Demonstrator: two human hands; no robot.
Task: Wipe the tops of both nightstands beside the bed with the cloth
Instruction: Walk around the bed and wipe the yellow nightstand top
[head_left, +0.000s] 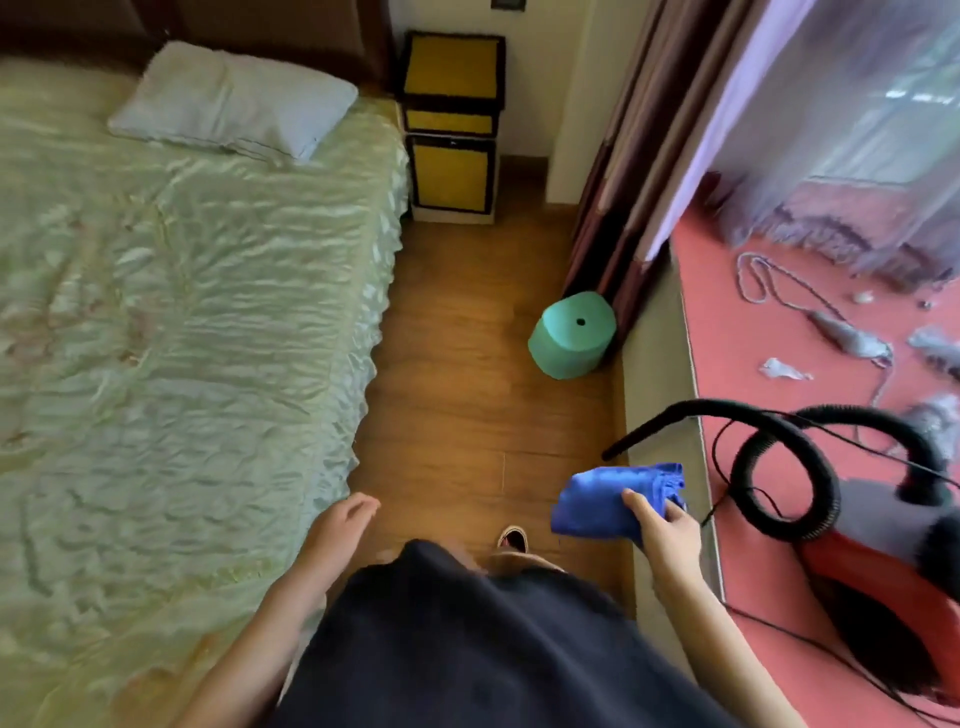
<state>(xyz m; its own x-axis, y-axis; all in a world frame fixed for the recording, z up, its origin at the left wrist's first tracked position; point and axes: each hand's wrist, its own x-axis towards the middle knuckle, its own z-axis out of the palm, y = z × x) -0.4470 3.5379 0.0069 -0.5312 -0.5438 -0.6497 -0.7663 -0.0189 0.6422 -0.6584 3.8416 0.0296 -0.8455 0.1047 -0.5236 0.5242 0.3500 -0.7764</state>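
Right now the right hand (662, 530) is clamped on a folded blue microfibre cloth (608, 496), thumb on top, holding it in the air over the wooden floor (457, 374) between the green-quilted bed (182, 322) and the red window ledge (753, 364). Over on the other side, the left hand (340, 525) hangs loose and empty at the bed's edge, fingers slightly curled. Up ahead, well apart from the cloth, the yellow-and-black nightstand (451, 124) stands just beside the head of the bed, with a mint-green plastic stool (571, 335) on the floor between.

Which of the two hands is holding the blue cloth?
The right hand grips the folded blue cloth above the wooden floor near the window ledge. The left hand is empty, fingers loosely curled beside the bed's edge.
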